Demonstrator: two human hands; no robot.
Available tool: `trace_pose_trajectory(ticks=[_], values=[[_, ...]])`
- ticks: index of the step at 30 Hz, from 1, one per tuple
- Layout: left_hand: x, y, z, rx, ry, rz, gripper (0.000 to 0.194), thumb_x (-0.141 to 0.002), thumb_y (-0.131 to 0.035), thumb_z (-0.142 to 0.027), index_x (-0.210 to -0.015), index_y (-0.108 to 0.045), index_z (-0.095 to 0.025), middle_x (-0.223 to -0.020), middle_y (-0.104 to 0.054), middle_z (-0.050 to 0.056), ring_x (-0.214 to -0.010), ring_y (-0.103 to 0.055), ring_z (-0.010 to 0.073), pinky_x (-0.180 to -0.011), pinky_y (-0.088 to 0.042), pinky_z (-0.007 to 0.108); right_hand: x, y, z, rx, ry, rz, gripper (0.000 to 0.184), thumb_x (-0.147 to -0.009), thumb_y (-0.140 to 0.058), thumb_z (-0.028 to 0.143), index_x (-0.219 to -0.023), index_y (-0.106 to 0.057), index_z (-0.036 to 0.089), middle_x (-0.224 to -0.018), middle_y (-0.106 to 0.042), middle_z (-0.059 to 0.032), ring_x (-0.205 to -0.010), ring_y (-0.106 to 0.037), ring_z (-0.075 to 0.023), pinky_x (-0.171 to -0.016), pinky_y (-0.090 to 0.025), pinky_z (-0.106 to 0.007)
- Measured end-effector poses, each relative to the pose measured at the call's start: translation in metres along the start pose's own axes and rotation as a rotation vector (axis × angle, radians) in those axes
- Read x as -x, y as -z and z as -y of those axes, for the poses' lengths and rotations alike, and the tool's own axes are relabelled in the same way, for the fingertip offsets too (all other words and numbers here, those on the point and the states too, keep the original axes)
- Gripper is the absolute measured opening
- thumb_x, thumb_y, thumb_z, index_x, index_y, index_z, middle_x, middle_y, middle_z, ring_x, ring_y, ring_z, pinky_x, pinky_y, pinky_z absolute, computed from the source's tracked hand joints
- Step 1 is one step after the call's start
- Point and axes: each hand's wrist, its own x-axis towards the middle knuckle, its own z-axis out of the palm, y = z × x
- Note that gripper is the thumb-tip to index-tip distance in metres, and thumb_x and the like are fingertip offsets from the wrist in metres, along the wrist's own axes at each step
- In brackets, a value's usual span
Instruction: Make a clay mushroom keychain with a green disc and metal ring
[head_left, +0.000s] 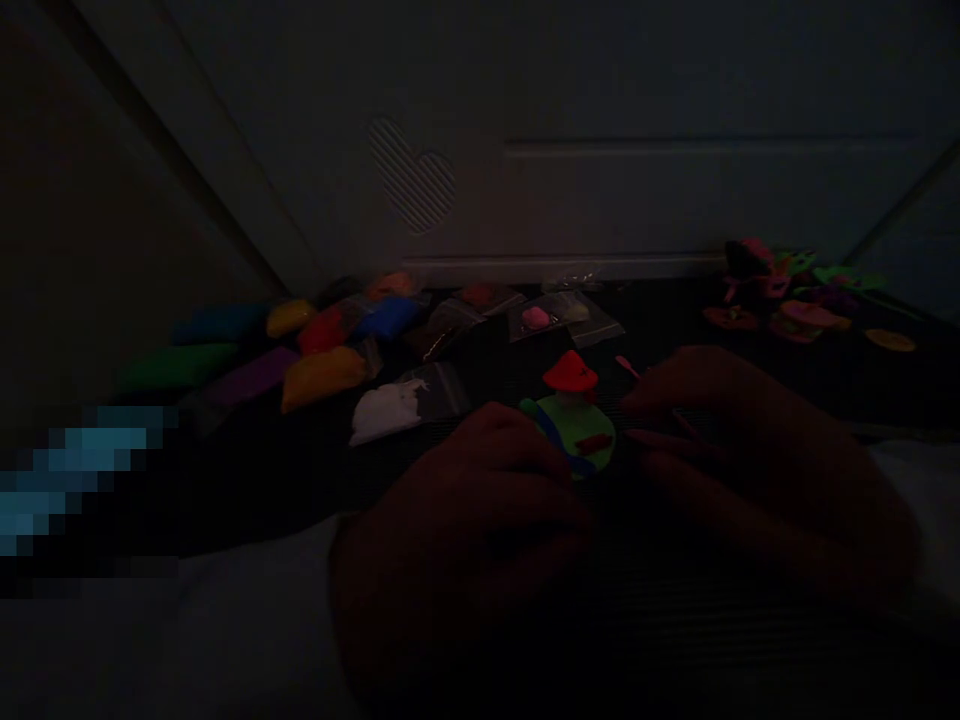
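Left hand (457,540) at green model (592,418)

Left fingers curled at the model's left edge; grip cannot be determined, dark. Right hand (780,470) beside it, fingers narrowly parted. Red cap (571,372) tops the model. White clay (386,408), bagged, lies left on the tabletop (495,385).

Dark ribbed surface (675,640). Landmark: red-topped green model (587,425). Left of it: white packet (386,410), then orange packet (324,378), purple packet (251,380). Beyond: bagged pink lump (535,318). Far right: multicoloured pieces (802,318).
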Motion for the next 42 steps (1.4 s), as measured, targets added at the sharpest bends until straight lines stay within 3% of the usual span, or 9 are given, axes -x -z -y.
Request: trace_pose_trajectory(ticks=[9,13,16,19,21,23,30,42], values=[[0.001,-0.001,0.004,0.014,0.016,0.030,0.017,-0.074,-0.062,-0.017,-0.090,-0.068,-0.022,-0.094,-0.062,-0.001,-0.093,-0.052,0.0129,-0.086,-0.039,0.023,0.002,0.001,0.005,0.000,-0.056,0.015,0.025,-0.080,-0.053,0.019,-0.104,-0.050,0.022,-0.099,-0.057,-0.0005,-0.092,-0.053,-0.0152,-0.086,-0.042,-0.029],[0.002,0.003,0.002,0.163,0.172,-0.004,0.026,-0.070,-0.067,-0.022,-0.096,-0.067,-0.024,-0.096,-0.061,0.000,-0.092,-0.054,0.0145,-0.081,-0.042,0.023,0.002,0.001,0.004,-0.037,-0.067,0.003,0.023,-0.080,-0.053,0.018,-0.103,-0.051,0.022,-0.096,-0.057,-0.0012,-0.089,-0.054,-0.0157,-0.084,-0.042,-0.030],[0.002,0.007,0.003,0.461,0.379,-0.009,0.030,-0.072,-0.065,-0.021,-0.101,-0.065,-0.031,-0.086,-0.059,-0.002,-0.076,-0.054,0.0103,-0.066,-0.043,0.019,0.000,0.003,0.002,-0.048,-0.025,-0.016,0.021,-0.079,-0.055,0.018,-0.100,-0.053,0.021,-0.090,-0.058,-0.0012,-0.084,-0.054,-0.0145,-0.079,-0.042,-0.030],[0.001,0.009,0.006,0.957,0.581,0.024,0.031,-0.074,-0.061,-0.019,-0.101,-0.065,-0.032,-0.064,-0.049,-0.004,-0.052,-0.043,0.0038,-0.047,-0.032,0.014,-0.003,0.005,0.002,-0.034,0.025,-0.020,0.015,-0.080,-0.054,0.016,-0.094,-0.054,0.020,-0.081,-0.058,-0.0001,-0.075,-0.053,-0.0122,-0.072,-0.041,-0.030],[0.000,0.009,0.009,1.247,0.616,0.038,0.033,-0.073,-0.059,-0.016,-0.102,-0.066,-0.027,-0.054,-0.041,-0.004,-0.046,-0.037,0.0026,-0.043,-0.028,0.013,-0.006,0.006,0.002,-0.015,0.059,-0.023,0.010,-0.081,-0.053,0.015,-0.089,-0.055,0.019,-0.076,-0.058,0.0008,-0.070,-0.052,-0.0111,-0.069,-0.040,-0.031],[0.000,0.008,0.012,1.389,0.594,0.049,0.035,-0.072,-0.056,-0.014,-0.104,-0.066,-0.024,-0.049,-0.040,-0.004,-0.044,-0.037,0.0032,-0.043,-0.029,0.014,-0.007,0.006,0.003,0.004,0.087,-0.035,0.007,-0.080,-0.053,0.014,-0.086,-0.056,0.018,-0.072,-0.058,0.0019,-0.068,-0.052,-0.0101,-0.069,-0.038,-0.031],[0.001,0.006,0.015,1.345,0.538,0.161,0.032,-0.077,-0.053,-0.015,-0.106,-0.065,-0.023,-0.047,-0.045,-0.003,-0.044,-0.039,0.0034,-0.044,-0.030,0.013,-0.008,0.003,-0.001,0.052,0.117,-0.060,0.008,-0.080,-0.054,0.013,-0.086,-0.058,0.016,-0.074,-0.061,0.0024,-0.067,-0.051,-0.0086,-0.069,-0.036,-0.031],[-0.003,0.002,0.011,1.352,0.555,0.193,0.037,-0.072,-0.057,-0.009,-0.107,-0.063,-0.019,-0.053,-0.054,-0.003,-0.044,-0.045,0.0022,-0.044,-0.034,0.012,-0.006,0.000,0.001,0.082,0.146,-0.049,0.009,-0.081,-0.056,0.017,-0.089,-0.059,0.020,-0.074,-0.060,0.0021,-0.071,-0.053,-0.0109,-0.072,-0.035,-0.036]])
